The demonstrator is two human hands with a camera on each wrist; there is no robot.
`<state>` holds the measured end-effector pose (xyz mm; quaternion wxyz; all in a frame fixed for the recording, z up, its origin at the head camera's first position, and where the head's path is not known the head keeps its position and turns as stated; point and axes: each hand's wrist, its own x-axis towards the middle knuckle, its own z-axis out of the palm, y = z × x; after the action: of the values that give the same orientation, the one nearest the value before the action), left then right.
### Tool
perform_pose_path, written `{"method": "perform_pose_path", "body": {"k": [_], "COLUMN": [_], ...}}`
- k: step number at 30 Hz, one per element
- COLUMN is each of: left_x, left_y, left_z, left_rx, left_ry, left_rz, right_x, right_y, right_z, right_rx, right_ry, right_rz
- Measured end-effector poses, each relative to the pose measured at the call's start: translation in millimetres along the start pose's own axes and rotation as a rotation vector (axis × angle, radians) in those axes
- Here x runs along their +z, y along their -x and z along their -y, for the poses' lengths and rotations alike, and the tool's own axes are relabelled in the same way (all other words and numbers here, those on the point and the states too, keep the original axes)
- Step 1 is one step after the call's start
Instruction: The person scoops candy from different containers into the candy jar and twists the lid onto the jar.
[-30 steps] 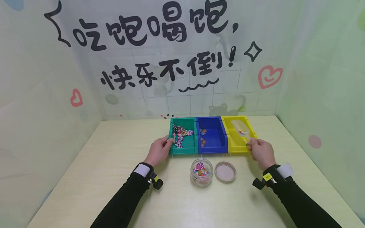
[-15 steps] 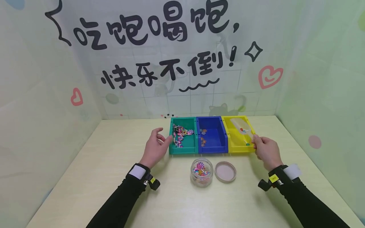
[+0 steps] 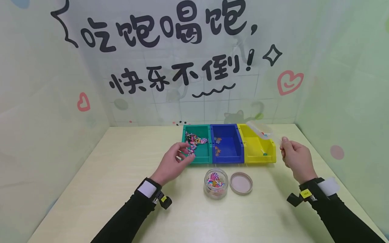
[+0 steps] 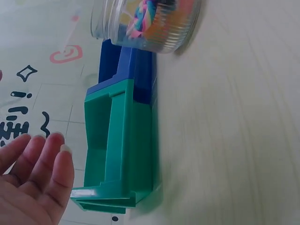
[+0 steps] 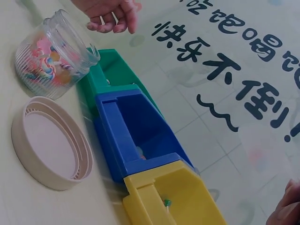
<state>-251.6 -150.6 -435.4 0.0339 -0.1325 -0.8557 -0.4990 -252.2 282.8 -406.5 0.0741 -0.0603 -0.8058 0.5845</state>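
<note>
Sleeves of black cloth run in from the lower corners of the head view, each wrist carrying a small camera. Just above them, at lower centre, a ribbed glass jar (image 3: pixel 215 183) of coloured candies stands open on the pale table (image 3: pixel 106 189), with its beige lid (image 3: pixel 241 183) lying upturned just to the right, close but not touching.

Left of the jar, the left hand (image 3: pixel 173 163) hovers at the front left corner of the green bin (image 3: pixel 197 158), fingers loosely curved and spread, gripping nothing; the left wrist view shows them relaxed beside the bin's wall.

At right of centre, the right hand (image 3: pixel 296 157) is raised beside the yellow bin (image 3: pixel 258 157), its fingers curled and pinching the near end of a clear plastic bag (image 3: pixel 261 131), which slants up and leftward above the bin's far right corner. Small coloured bits show inside the bag.

Farther back, green, blue bin (image 3: pixel 226 157) and yellow sit in one row, touching. Twisted colourful candies (image 3: pixel 194 141) lie in the green one, a few small pieces in the blue, a green bead (image 3: pixel 264 154) in the yellow.
</note>
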Motion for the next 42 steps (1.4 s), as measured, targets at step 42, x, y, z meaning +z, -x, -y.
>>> {"method": "perform_pose_path", "body": {"k": [42], "left_x": [53.8], "left_y": [13.4], "left_z": [-4.4], "left_rx": [0.074], "left_ry": [-0.125], "left_rz": [0.457], "right_x": [-2.5], "right_y": [37.7], "right_z": [41.4], "right_rx": [-0.147], "right_ry": [0.098], "right_rz": [0.369]}}
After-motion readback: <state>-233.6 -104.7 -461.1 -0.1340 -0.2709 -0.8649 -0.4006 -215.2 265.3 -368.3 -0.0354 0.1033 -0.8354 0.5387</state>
